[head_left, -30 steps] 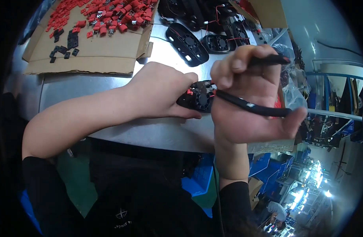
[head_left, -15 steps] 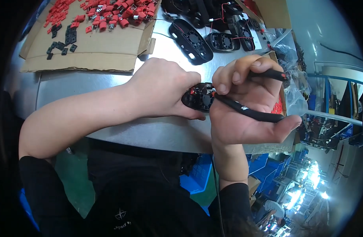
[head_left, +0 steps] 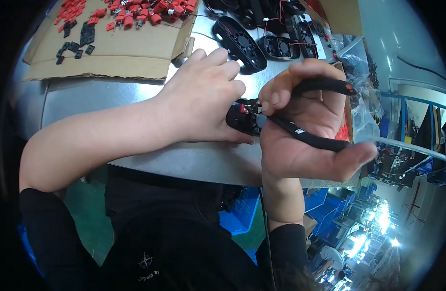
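Observation:
A small black plastic fan housing (head_left: 236, 123) is held near the table's front edge by my left hand (head_left: 198, 99), its thumb along the near side. A red piece (head_left: 244, 108) and part of a fan show inside the housing. My right hand (head_left: 300, 150), palm turned up, grips black-handled pliers (head_left: 314, 140) with the two handles spread apart. The pliers' jaws point toward the housing, but my right fingers hide them, so I cannot tell what they touch.
A cardboard tray (head_left: 116, 69) at the far left holds many red connectors (head_left: 155, 18) and several small black plates (head_left: 87, 35). More black fan housings (head_left: 242, 44) with thin wires lie beyond my hands. Clear plastic bags (head_left: 361, 104) lie on the right.
The fingers of my left hand have lifted and spread a little while its thumb stays at the housing. My right hand has shifted slightly, still with the pliers' handles apart.

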A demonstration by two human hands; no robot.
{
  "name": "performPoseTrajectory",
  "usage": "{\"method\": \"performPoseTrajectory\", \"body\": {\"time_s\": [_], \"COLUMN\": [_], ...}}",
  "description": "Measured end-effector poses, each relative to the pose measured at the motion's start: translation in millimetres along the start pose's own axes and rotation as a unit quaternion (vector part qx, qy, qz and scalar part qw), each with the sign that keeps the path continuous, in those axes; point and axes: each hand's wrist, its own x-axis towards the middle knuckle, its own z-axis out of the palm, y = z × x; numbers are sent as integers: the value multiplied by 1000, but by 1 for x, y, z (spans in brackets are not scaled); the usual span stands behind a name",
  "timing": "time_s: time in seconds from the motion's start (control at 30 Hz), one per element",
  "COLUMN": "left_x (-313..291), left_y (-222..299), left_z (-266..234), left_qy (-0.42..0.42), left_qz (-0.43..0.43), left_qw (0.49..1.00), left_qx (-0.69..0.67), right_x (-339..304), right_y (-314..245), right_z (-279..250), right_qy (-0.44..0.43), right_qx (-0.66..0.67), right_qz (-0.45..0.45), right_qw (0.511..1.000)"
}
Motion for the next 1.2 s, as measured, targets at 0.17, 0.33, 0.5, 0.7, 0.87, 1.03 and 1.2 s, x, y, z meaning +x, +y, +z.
{"method": "performPoseTrajectory", "body": {"time_s": [0.17, 0.33, 0.5, 0.7, 0.87, 1.03, 1.2], "left_x": [2, 5, 6, 2, 2, 1, 3], "left_y": [-3, -7, 2, 5, 5, 3, -7], "left_z": [3, 8, 2, 1, 2, 3, 10], "left_qy": [-10, 15, -15, -16, 14, 24, 49], "left_qz": [19, 27, -24, -56, -46, -15, 29], "left_qw": [999, 997, 999, 998, 999, 999, 998], "left_qx": [-25, -75, -45, -2, 4, 33, -1], "right_x": [-1, -1, -6, -19, -18, 0, -2], "right_y": [2, 2, 9, 17, 19, 20, 17], "right_z": [0, 2, 2, 22, 20, 2, -21], "right_qy": [-51, -32, -30, 27, 10, -61, -89], "right_qx": [22, 59, 51, -38, 35, 80, 117], "right_qz": [13, 6, -9, -35, -47, -24, 16], "right_qw": [998, 998, 998, 998, 998, 995, 989]}}
